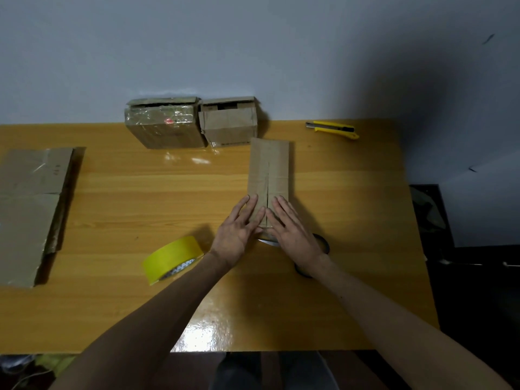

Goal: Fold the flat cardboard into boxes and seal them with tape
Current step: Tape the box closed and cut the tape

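Two flat hands press the closed flaps of a narrow brown cardboard box (268, 170) on a glossy yellow-wood table (281, 305).

The left hand (239, 226) and right hand (292, 229) lie side by side on the box's near end, fingers straight, one on each side of the centre seam, gripping nothing. At eight o'clock from the hands a roll of yellow tape (171, 258) stands tilted on the table. A dark ring-shaped roll (323, 243) is partly hidden under the right wrist. At nine o'clock lies a stack of flat brown cardboard (31, 204). Farther off, at eleven o'clock against the wall, a tape-wrapped cardboard box (166, 122) touches a plain brown folded box (229, 122). At one o'clock lies a yellow utility knife (333, 129).
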